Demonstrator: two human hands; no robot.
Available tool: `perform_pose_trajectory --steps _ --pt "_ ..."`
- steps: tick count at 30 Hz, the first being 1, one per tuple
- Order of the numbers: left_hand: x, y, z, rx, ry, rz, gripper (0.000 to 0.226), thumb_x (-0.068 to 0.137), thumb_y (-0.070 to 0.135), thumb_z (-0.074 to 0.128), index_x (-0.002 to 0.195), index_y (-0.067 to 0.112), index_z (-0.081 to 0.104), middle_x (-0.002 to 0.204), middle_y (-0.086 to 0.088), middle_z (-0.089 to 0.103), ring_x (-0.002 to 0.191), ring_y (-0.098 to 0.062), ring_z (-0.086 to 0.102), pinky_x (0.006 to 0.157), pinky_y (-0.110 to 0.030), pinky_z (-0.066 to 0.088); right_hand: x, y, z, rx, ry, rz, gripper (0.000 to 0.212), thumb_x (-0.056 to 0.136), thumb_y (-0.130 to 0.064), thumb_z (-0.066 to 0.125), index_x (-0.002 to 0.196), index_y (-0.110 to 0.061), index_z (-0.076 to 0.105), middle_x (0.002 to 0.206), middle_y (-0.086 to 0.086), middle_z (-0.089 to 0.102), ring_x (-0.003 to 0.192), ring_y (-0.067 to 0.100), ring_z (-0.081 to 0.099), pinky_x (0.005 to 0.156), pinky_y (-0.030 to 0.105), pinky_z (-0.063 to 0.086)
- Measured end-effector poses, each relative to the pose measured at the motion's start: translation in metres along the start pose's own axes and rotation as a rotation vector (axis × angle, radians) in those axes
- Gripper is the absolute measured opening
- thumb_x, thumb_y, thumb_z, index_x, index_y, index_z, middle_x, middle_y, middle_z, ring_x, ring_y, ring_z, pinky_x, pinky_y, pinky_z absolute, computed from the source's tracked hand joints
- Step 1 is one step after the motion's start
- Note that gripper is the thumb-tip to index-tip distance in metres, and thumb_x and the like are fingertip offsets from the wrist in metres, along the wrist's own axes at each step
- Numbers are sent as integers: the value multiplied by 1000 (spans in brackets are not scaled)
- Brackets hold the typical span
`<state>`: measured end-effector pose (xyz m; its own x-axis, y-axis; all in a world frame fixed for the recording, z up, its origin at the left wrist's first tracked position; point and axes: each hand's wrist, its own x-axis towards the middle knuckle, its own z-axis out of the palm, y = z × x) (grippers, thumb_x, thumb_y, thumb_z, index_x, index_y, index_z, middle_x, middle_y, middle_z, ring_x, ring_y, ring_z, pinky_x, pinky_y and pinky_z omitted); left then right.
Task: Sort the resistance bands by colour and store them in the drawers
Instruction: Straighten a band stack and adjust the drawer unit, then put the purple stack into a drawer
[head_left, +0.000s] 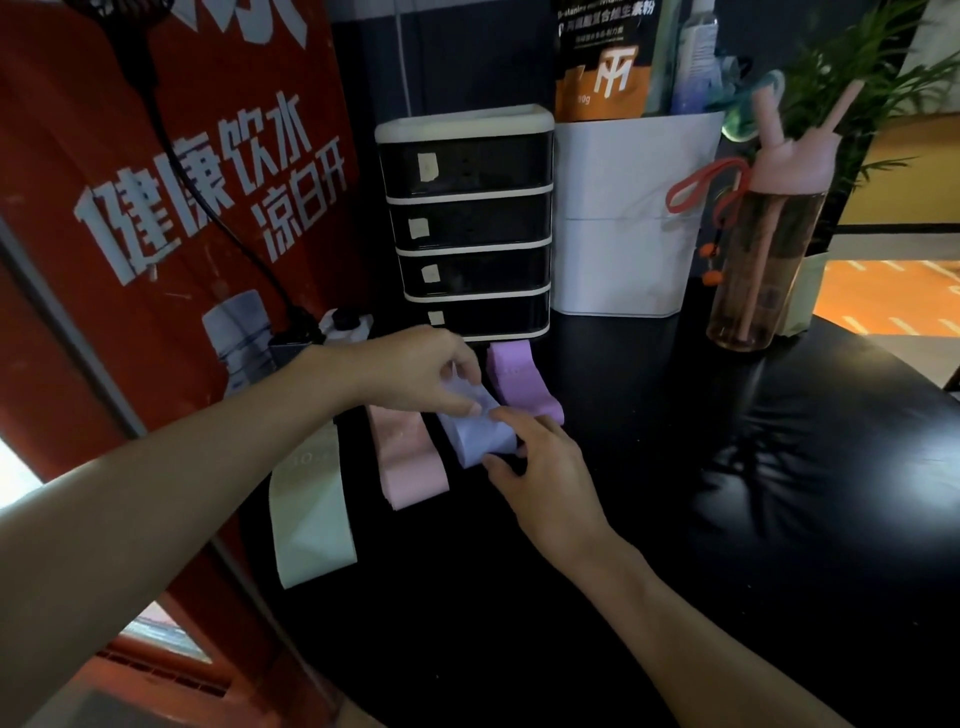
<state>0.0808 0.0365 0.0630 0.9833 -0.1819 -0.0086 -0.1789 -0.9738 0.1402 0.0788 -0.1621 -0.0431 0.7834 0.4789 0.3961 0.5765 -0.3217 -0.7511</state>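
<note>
Where the black table (675, 519) meets a red poster (78, 260), a closed four-drawer organiser (470, 223) stands behind a pale green band (311, 519), a pink band (410, 467) and a purple band (511, 374). Between the last two lies the lavender band (478, 436), its far end pinched by the left hand (415, 369) and its near end gripped by the right hand (540, 467).

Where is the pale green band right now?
Head view, lower left: the pale green band lies flat on the black table, near its left edge, with the pink band just to its right.
</note>
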Motion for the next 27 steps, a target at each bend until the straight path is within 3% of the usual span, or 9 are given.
perform_pose_trajectory --steps 7,14,21,27 --pt "-1 4 4 11 -79 -17 30 89 40 71 112 21 73 109 11 69 98 -5 63 92 -31 52 0 -1 -1 1 -4 15 49 88 -16 69 134 -25 54 114 1 56 98 15 57 87 32 54" --pt "-4 9 8 13 -61 29 25 93 38 64 110 22 72 109 10 68 99 -7 62 90 -34 53 2 -5 -11 -6 -3 -21 43 90 -10 62 130 -25 58 115 0 56 94 11 58 79 12 44" --pt "-1 9 10 -18 -20 49 23 91 45 60 104 29 72 102 16 67 90 -1 62 82 -35 54 34 -10 -47 -54 26 14 35 87 -10 60 122 -17 60 109 1 54 82 10 56 74 18 46" --pt "9 3 -4 -98 125 -27 14 95 31 63 100 22 72 95 16 68 88 0 61 83 -32 54 75 -7 -62 -53 30 81 29 84 -4 62 112 -11 64 101 6 62 89 20 60 80 27 49"
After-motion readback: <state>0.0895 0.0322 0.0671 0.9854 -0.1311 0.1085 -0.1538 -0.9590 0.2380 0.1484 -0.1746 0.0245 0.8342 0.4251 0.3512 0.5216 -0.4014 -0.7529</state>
